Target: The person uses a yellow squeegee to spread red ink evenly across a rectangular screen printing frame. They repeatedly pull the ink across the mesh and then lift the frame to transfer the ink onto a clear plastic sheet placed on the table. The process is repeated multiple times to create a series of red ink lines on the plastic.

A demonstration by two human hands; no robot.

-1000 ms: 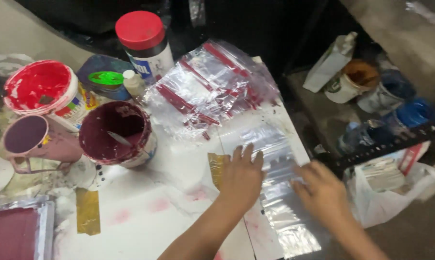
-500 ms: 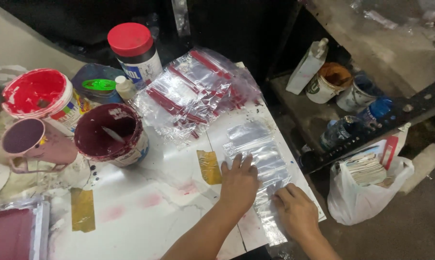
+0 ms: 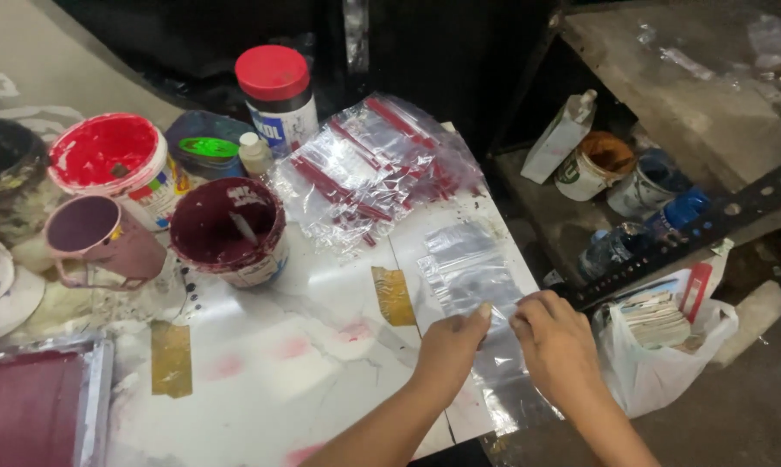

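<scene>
A row of clear plastic zip bags (image 3: 477, 294) lies flat along the right edge of the white table (image 3: 304, 363). My left hand (image 3: 453, 346) and my right hand (image 3: 556, 342) pinch the same clear bag near the row's middle, fingertips close together. A heap of clear bags with red zip strips (image 3: 369, 169) sits further back on the table.
Open paint tubs stand at the left: a dark maroon one (image 3: 229, 229), a red one (image 3: 114, 160), a purple mug (image 3: 96, 238) and a red-lidded jar (image 3: 276, 95). A framed screen (image 3: 36, 406) is at bottom left. Paint cans (image 3: 593, 164) and a white bag (image 3: 667, 346) sit beyond the table's right edge.
Both hands slid toward me along the row of clear bags and went from lying flat on it to pinching one bag between the fingertips.
</scene>
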